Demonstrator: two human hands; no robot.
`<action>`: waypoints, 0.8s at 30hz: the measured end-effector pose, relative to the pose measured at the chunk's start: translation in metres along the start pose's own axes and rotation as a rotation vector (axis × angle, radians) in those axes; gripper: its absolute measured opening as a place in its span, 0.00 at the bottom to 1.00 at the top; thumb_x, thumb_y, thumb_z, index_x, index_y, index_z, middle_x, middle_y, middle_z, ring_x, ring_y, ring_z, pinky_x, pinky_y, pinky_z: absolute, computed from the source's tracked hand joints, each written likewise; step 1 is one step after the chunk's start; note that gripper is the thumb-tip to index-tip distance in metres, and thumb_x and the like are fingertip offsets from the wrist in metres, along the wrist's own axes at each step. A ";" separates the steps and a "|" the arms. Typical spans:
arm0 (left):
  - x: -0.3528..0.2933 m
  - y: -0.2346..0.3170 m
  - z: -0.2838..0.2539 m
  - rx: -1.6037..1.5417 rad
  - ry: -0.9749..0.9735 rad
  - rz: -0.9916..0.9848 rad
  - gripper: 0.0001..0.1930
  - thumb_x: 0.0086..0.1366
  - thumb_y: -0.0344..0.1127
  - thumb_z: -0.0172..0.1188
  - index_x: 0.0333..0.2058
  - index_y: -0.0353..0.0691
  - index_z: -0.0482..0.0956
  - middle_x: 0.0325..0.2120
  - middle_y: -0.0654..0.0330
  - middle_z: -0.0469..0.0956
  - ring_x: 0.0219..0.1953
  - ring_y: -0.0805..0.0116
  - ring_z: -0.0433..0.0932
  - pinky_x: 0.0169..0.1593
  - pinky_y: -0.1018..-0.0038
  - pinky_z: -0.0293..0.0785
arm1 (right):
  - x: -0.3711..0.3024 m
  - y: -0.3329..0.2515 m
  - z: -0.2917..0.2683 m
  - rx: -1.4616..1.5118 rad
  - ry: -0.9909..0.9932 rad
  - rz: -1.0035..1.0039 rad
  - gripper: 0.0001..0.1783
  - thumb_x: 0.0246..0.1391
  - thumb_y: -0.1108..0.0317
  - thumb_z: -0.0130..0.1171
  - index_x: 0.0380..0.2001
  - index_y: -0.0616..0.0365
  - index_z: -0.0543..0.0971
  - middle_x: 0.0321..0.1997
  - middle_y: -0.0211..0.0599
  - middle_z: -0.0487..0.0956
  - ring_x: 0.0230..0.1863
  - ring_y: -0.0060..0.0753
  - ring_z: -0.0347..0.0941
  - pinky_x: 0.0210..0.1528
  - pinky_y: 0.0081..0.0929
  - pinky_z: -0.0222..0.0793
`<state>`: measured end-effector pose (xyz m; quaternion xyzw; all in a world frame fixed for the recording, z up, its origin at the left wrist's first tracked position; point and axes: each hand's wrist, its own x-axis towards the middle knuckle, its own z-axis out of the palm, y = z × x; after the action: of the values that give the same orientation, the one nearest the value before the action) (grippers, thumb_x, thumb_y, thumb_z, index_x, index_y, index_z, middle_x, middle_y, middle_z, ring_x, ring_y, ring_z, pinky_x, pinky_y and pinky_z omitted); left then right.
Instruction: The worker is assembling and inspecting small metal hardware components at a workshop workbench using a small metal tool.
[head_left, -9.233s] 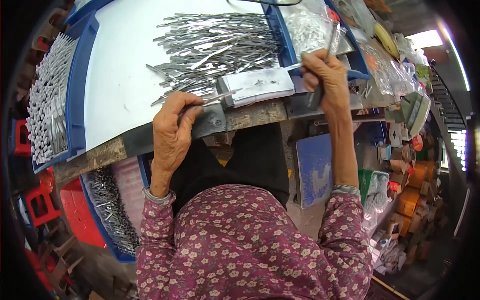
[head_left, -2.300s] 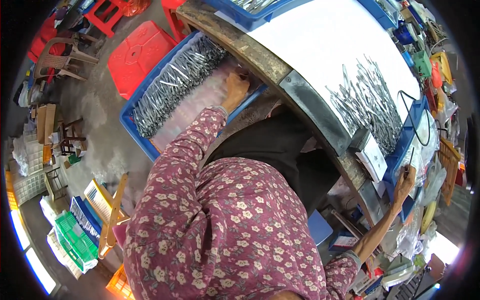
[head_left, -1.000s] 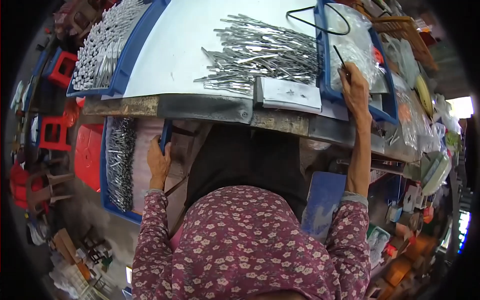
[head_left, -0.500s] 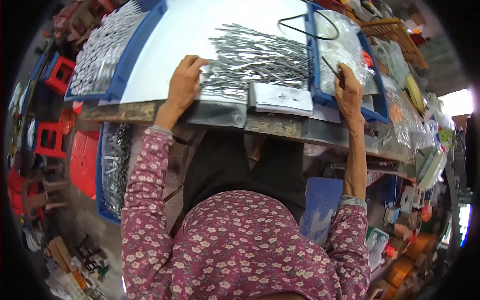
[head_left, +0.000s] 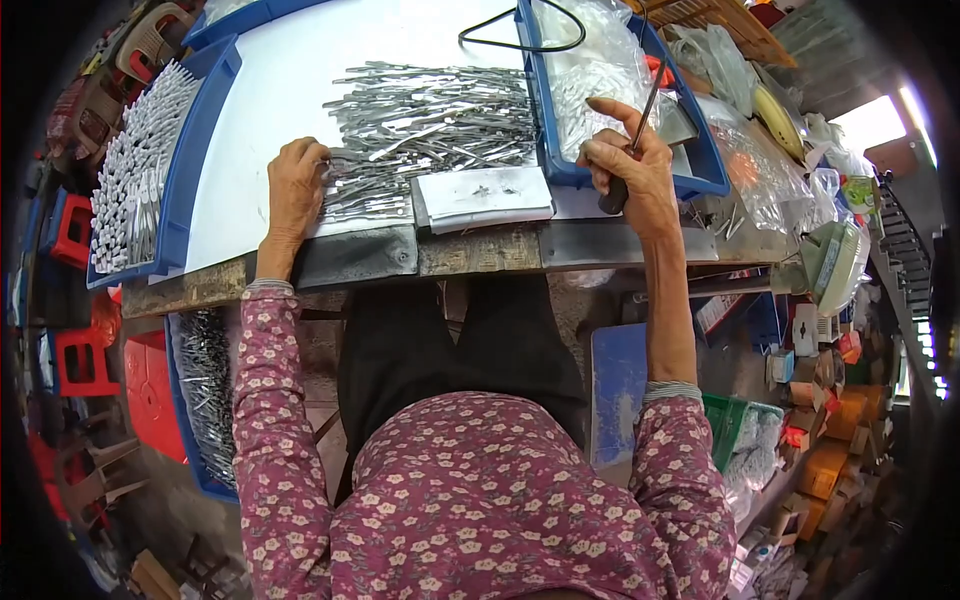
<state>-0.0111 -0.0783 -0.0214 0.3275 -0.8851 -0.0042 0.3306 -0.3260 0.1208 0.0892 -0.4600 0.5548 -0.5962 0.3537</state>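
My left hand point(head_left: 296, 188) rests at the left edge of a pile of thin, shiny metal strips point(head_left: 430, 125) on the white tabletop. Its fingers are curled, and whatever lies under their tips is hidden. Over the blue tray point(head_left: 548, 130) on the right, my right hand point(head_left: 640, 175) grips a screwdriver-like tool point(head_left: 613, 197) with a dark handle and a long thin shaft pointing up. Thumb and index finger of that hand are spread apart, while the others fold around the tool. Inside this tray lie small white pieces point(head_left: 592, 88) and clear plastic bags.
A white pad point(head_left: 484, 196) sits at the table's front edge. To the left, a blue tray point(head_left: 190, 180) holds stacked white-ended pieces point(head_left: 140, 165). A black cord loop point(head_left: 490, 42) lies at the back. Below left are a red stool point(head_left: 82, 350) and a bin of metal pieces point(head_left: 205, 385).
My right hand has turned, its tool now upright and its thumb and index finger spread. My left hand stays at the pile's edge, its fingers lower and more curled. The whole view has shifted.
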 end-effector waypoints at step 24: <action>0.001 0.144 -0.051 -0.634 -0.007 -0.054 0.13 0.49 0.15 0.53 0.33 0.37 0.75 0.28 0.57 0.72 0.28 0.62 0.74 0.30 0.72 0.69 | -0.018 -0.003 0.055 -0.037 -0.171 -0.122 0.09 0.49 0.79 0.56 0.36 0.65 0.76 0.31 0.38 0.77 0.20 0.15 0.66 0.17 0.09 0.56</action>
<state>-0.0643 0.0445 0.0515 0.2315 -0.8319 -0.2895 0.4130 -0.2683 0.1192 0.0877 -0.5485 0.5046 -0.5649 0.3541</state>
